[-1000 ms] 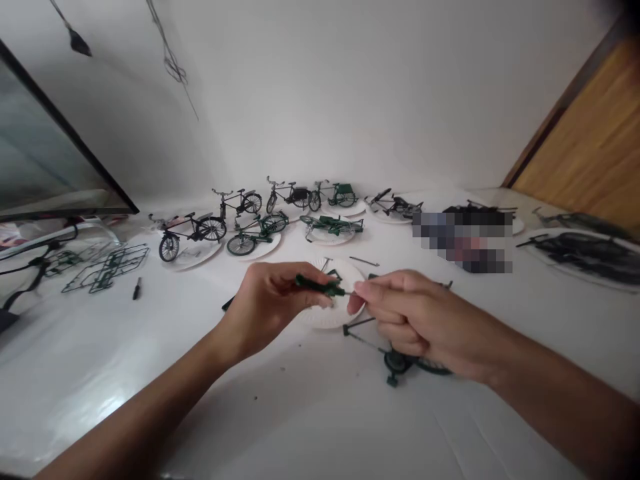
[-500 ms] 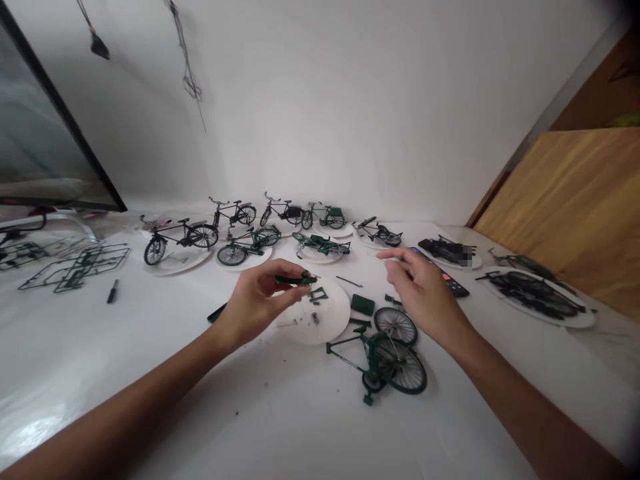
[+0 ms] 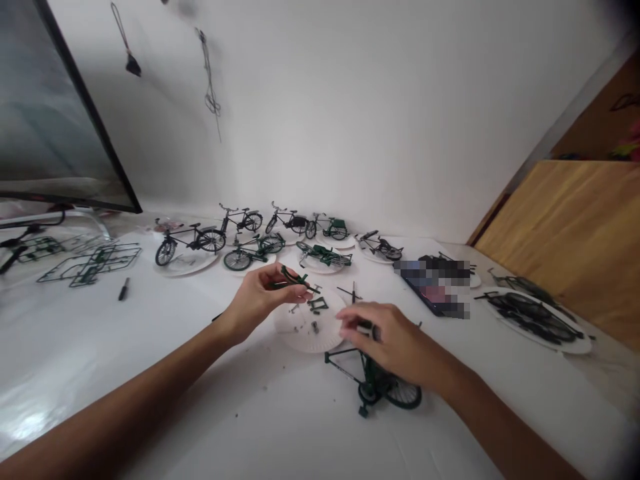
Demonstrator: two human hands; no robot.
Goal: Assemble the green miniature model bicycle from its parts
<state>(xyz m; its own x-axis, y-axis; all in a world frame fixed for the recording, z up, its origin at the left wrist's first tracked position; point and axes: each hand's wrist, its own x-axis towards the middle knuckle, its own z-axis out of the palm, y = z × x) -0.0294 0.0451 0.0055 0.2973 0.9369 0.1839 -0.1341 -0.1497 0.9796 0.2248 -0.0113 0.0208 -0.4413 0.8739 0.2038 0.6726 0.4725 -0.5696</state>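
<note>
My left hand (image 3: 267, 297) is closed, pinching a slim green model bicycle part (image 3: 295, 279) between thumb and fingers above the left side of a white plate (image 3: 295, 343). Small loose parts lie on that plate, among them a green bracket-like piece (image 3: 317, 305) and a tiny grey piece (image 3: 315, 327). My right hand (image 3: 390, 340) hovers at the plate's right edge with fingers curved and apart, and I see nothing between them. Below it, a partly built green model bicycle (image 3: 370, 387) lies on its side, its wheels partly hidden by the hand.
Several model bicycles, such as a black one (image 3: 193, 240), stand or lie on plates at the back. Green sprue frames (image 3: 95, 263) and a small screwdriver (image 3: 124, 289) are left. A phone (image 3: 420, 290) and a plate of black parts (image 3: 537, 323) are right.
My right hand has come down and left from near the phone, and its thin pale item is gone from the fingers. A slim thing now crosses the dark rod. The left-held part has tilted.
</note>
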